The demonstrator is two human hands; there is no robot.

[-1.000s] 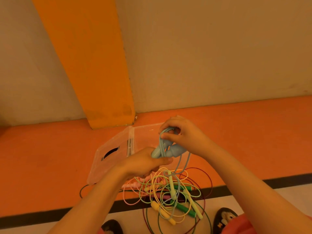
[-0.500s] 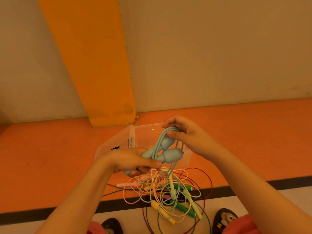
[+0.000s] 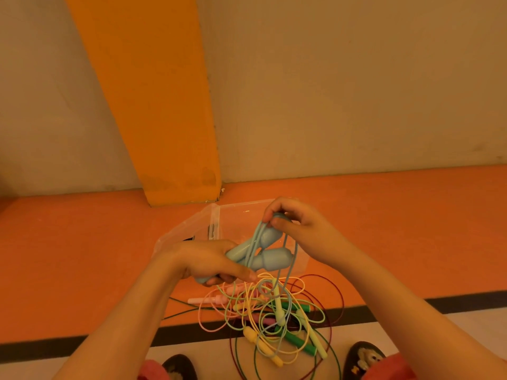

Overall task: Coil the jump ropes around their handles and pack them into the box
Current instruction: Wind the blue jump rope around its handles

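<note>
My left hand grips the narrow ends of the two light blue jump rope handles, held side by side above the floor. My right hand pinches the blue cord at the top of the handles, and a few turns of it run along them. The rest of the blue cord hangs down into a tangle of jump ropes on the floor: pink, yellow, pale green, dark green and maroon, with their handles. A clear plastic box lies open behind my hands, partly hidden by them.
An orange pillar stands against the beige wall just behind the box. The floor is orange with a black stripe and a pale band nearest me. My two dark shoes show at the bottom edge, beside the ropes.
My right hand has carried the blue cord up and over the top of the handles. My left hand has tilted the handles and drawn slightly left; more of their length shows.
</note>
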